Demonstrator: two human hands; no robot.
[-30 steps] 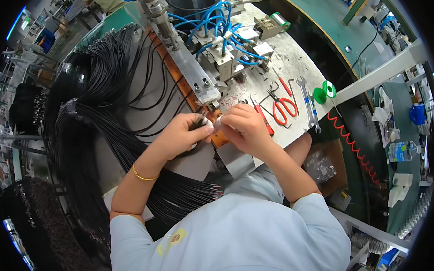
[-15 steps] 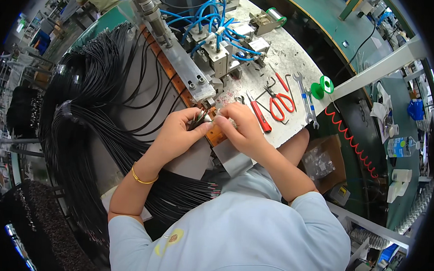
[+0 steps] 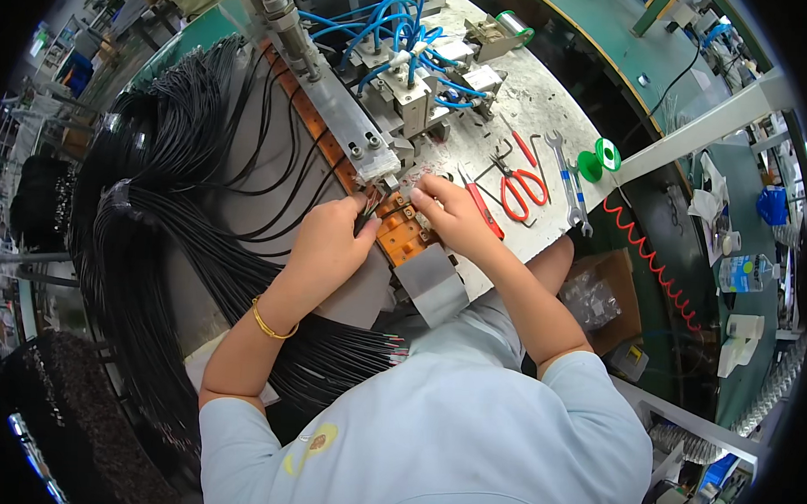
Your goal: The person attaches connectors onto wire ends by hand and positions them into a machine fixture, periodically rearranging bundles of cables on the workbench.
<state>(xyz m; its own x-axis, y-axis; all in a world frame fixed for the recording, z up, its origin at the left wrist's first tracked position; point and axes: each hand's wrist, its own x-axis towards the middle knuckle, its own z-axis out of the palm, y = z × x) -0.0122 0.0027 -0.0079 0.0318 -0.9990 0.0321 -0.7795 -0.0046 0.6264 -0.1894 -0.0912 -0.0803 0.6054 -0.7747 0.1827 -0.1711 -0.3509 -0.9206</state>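
My left hand [image 3: 326, 241] is closed on a few black cables [image 3: 366, 216], whose stripped, coppery ends stick up between thumb and fingers. It rests at the near end of a metal machine arm [image 3: 337, 114]. Just right of the arm's tip, my right hand [image 3: 452, 220] is pinched beside the orange fixture rail [image 3: 404, 241]; whatever its fingertips hold is too small to make out. A thin dark cable crosses the rail between the hands. Below the rail sits a grey metal plate [image 3: 432, 285].
Large bundles of black cables [image 3: 153, 214] lie to the left, with more cable ends [image 3: 354, 358] near my lap. At right are red-handled pliers [image 3: 523, 194], a red-handled tool [image 3: 484, 210], wrenches [image 3: 569, 183] and a green spool [image 3: 591, 168]. Blue air tubes [image 3: 404, 27] top the machine.
My hands have parted: the left moved slightly left and up, the right a little up and right. More of the orange rail shows between them.
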